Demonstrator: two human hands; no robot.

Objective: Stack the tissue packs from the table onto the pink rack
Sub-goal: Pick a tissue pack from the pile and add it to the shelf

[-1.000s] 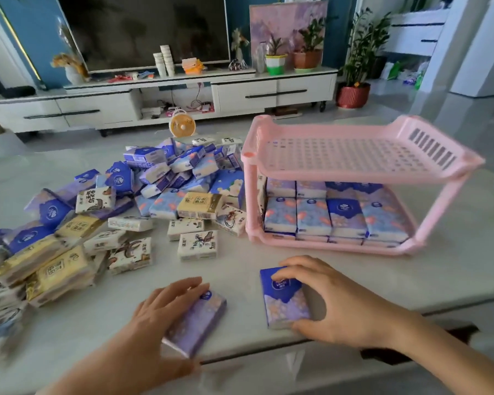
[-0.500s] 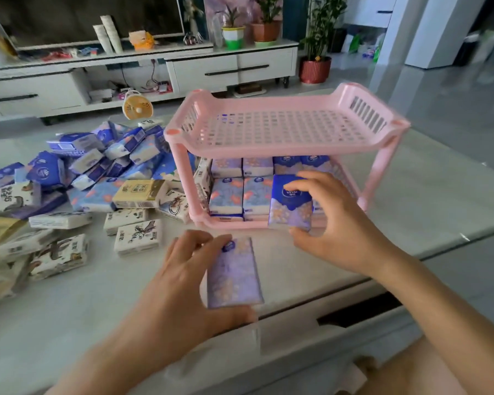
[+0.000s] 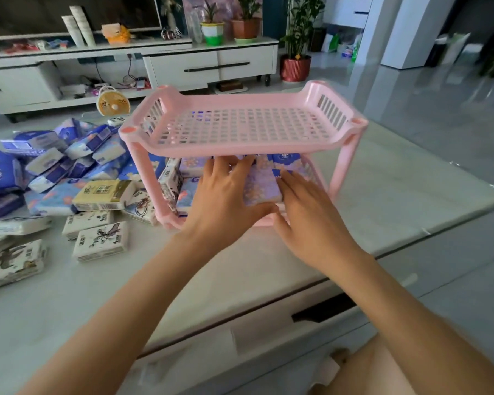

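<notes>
Both hands now off the tabletop [image 3: 382, 201] and at the pink perforated plastic rack [image 3: 240, 148], frame centre. Left hand [image 3: 226, 198] pinches a lilac floral tissue pack [image 3: 261, 188] onto the lower-shelf stack. Right hand [image 3: 305, 215] presses alongside, fingers straight. The loose pile of packs [image 3: 69, 172] at left is still to shift.

- Centre of frame: left hand [image 3: 226, 195] holds purple pack [image 3: 261, 185] in the lower shelf of pink rack [image 3: 240, 149], thumb at its near edge.
- Right hand [image 3: 311, 220] lies flat against the pack's right side.
- Left of frame: tissue packs [image 3: 69, 169] heaped on surface [image 3: 388, 195].
</notes>
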